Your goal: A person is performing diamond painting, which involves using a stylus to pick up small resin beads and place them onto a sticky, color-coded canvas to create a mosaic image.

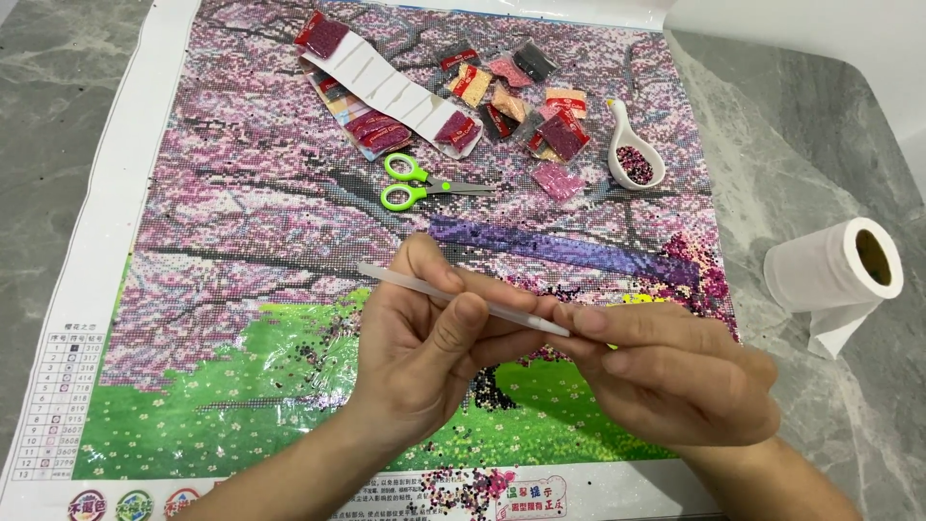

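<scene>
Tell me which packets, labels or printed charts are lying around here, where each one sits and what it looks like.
Small bead packets: clear square bags of red, pink, peach and dark beads, scattered on the canvas's upper part.
Long white label strip: upper left of the packets, with maroon bags at its ends.
Colour chart: white grid on the canvas's lower left border.
Round badges: bottom left edge, multicoloured.
Printed strip: bottom border, white with pink and green.

i count one white pen [463,299] between my two hands, one green scissors [420,181] at twelve o'clock, one bead dish [632,154] and one tissue roll [839,265] at two. the small bead packets [502,101] overlap too much to count exactly.
</scene>
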